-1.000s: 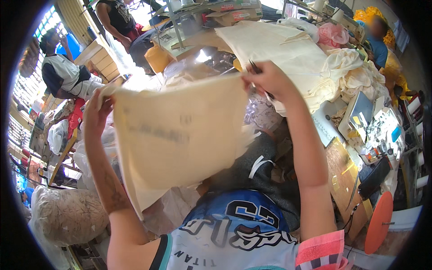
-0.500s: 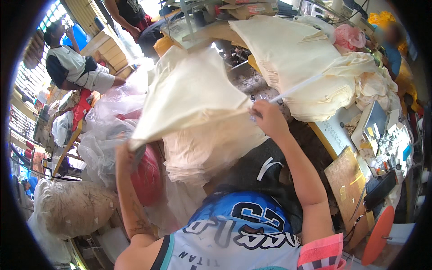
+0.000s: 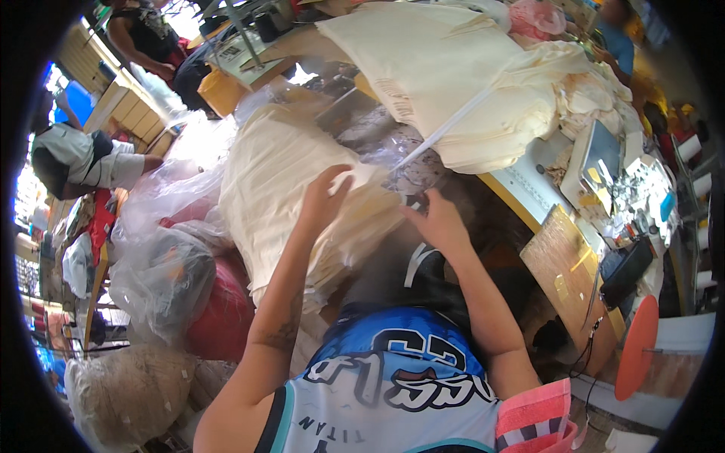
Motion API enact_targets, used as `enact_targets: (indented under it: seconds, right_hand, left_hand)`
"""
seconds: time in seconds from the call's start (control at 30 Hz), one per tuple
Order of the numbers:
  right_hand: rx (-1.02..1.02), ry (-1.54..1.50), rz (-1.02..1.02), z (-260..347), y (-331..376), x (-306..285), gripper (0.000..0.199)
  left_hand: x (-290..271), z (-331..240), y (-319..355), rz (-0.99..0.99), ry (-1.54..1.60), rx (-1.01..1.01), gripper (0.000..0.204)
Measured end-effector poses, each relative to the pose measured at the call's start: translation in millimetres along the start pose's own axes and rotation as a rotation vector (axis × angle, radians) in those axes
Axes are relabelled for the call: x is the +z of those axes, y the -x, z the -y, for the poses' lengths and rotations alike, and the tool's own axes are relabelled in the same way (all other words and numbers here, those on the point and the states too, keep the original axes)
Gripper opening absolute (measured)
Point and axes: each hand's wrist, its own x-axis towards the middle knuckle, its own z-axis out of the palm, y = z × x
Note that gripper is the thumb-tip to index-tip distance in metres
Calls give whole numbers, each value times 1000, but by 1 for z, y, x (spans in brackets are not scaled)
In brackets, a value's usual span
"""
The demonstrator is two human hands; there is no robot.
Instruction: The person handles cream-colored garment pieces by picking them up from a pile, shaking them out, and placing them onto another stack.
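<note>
My left hand is over a stack of cream fabric pieces in front of me, fingers apart and nothing visible in them. My right hand is at the stack's right edge, thumb and forefinger bent around something small, dark and white, too blurred to name. Just beyond these fingers ends a long white strip. It runs up to the right over a second, larger pile of cream fabric. Clear plastic lies between the two piles.
Clear plastic bags and a red bundle crowd the left. To the right are a wooden board, a cluttered worktable and an orange disc. A person in white sits at far left; another stands behind.
The cream piece stretched between my hands now lies on the stack, and my left hand has let go. That hand moved right and inward; my right hand came slightly nearer. The whole view has shifted.
</note>
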Motion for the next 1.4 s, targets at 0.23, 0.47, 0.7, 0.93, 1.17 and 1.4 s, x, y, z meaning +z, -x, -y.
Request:
enact_targets:
  seconds: [0.23,0.47,0.7,0.93,1.17,1.4]
  right_hand:
    - [-91,-83,-83,-15,11,15,26]
    - [-317,30,-258,-6,1,17,19]
    - [-528,320,-314,5,-15,29,12]
    - [-509,346,-277,14,-18,31,11]
    - [-382,-15,-432,6,-14,20,24]
    - [213,-1193,-170,28,-40,-45,21]
  left_hand:
    - [61,-26,-26,149,171,69,25]
    - [33,-34,-28,474,301,50,25]
    - [21,-39,-39,625,442,-43,44]
    - [11,-50,-45,671,414,-81,48]
    - [19,-58,-35,467,293,100,50]
    - [24,-88,-3,415,164,229,39]
